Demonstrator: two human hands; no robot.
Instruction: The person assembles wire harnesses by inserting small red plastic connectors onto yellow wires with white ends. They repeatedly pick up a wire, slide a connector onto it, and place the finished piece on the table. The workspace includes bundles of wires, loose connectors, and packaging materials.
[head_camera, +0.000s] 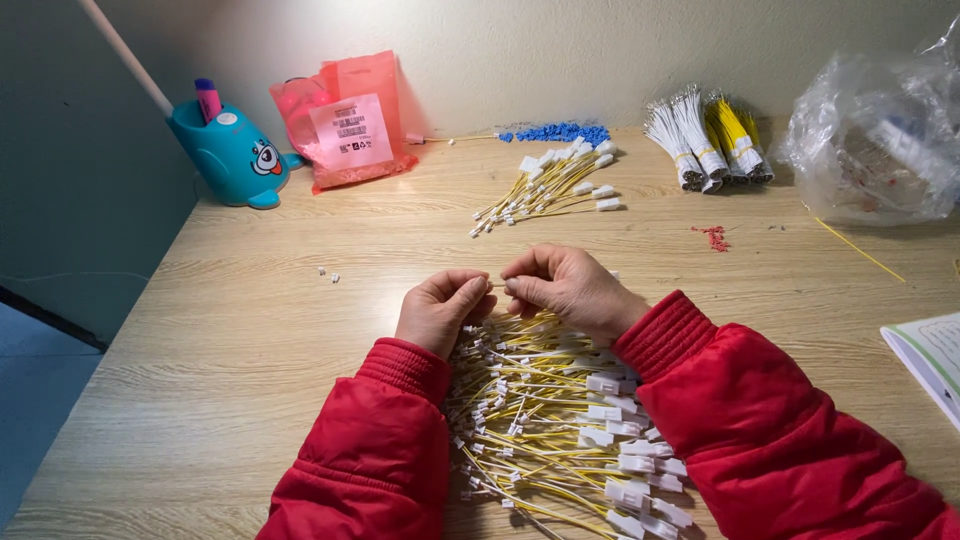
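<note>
My left hand (440, 308) and my right hand (570, 290) meet above a wooden table (250, 330), both in red jacket sleeves. Their fingertips pinch the two ends of a thin wire piece (498, 287) between them. Right below the hands lies a large pile of yellow wires with white connectors (560, 430). A smaller pile of the same yellow wires (555, 185) lies farther back on the table.
Bundles of white and yellow wires (705, 140) lie at the back right beside a clear plastic bag (880, 140). Blue small parts (560, 132), a pink bag (345, 125), a teal whale-shaped pen holder (230, 155), red bits (713, 236) and a booklet (930, 355) also sit here.
</note>
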